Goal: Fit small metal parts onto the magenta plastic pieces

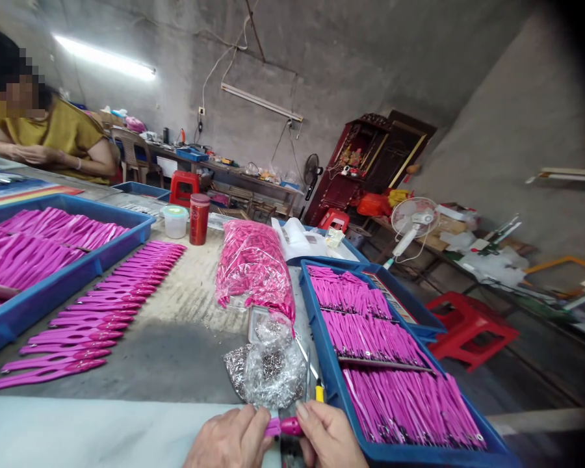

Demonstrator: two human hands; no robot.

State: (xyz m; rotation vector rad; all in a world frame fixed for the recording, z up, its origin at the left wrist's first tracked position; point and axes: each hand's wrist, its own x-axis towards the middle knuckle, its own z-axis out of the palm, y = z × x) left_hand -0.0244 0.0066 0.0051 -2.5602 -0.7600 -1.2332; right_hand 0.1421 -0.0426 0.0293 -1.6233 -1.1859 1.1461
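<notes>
We hold a small pink plastic piece [286,426] at the near table edge, our left hand [231,441] and right hand [329,437] both pinched on its ends. Just beyond lies a clear bag of metal parts [268,370], and behind it a bag of pink pieces [253,266]. A blue tray of pink handles [327,364] closes the right side. On the left, a row of pink handles [97,312] leaves bare table [185,351] between. Far left sits another person [53,140].
</notes>
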